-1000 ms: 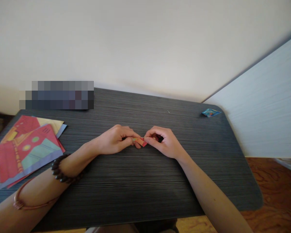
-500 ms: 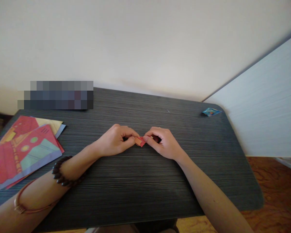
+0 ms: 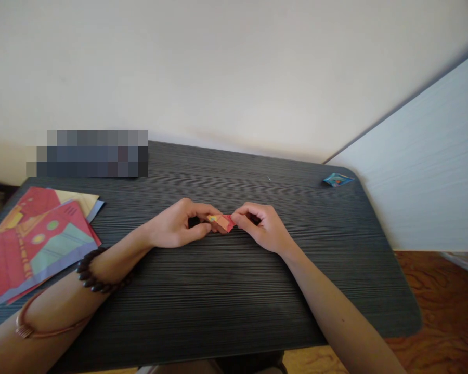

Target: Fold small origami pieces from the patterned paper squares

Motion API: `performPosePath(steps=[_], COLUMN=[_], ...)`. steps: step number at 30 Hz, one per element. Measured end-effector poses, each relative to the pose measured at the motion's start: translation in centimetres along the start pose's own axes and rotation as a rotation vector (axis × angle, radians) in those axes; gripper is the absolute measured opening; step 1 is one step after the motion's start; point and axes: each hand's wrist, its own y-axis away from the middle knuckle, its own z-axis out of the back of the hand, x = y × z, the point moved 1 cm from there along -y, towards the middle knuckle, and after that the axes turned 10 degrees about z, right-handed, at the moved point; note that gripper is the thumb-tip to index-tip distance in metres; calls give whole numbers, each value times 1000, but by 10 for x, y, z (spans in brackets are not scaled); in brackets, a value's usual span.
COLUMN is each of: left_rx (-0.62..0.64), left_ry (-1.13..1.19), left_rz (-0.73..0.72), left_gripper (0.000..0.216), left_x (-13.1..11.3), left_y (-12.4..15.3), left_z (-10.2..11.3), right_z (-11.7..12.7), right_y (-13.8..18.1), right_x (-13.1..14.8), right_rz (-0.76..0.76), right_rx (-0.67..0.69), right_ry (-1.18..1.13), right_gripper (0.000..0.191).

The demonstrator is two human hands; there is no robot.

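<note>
A small folded paper in red, orange and yellow is held between my two hands, just above the middle of the table. My right hand pinches its right end between thumb and forefinger. On the other side, the fingers of my left hand lie behind the paper, and the thumb rests at its left tip. Part of the paper's back is hidden by my fingers.
Several red, yellow and blue printed paper sheets lie at the left of the dark ribbed table. A small blue folded paper piece sits at the far right corner. Behind it stand a wall and a pale panel.
My left thumb has drawn back to the left, so more of the paper's yellow left end shows. My right hand keeps its pinch with little movement.
</note>
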Motion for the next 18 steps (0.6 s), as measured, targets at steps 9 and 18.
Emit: performPosePath(steps=[9, 18], left_rx=[-198, -184], left_ry=[38, 80], left_rz=[203, 240], left_gripper=[23, 21], left_x=[1, -1], left_y=[-7, -7], left_z=[-10, -11], right_z=[-1, -1], right_y=[1, 2], right_x=[4, 4], right_rz=[76, 161], right_rx=[43, 133], right_ry=[123, 130], right_gripper=[25, 40])
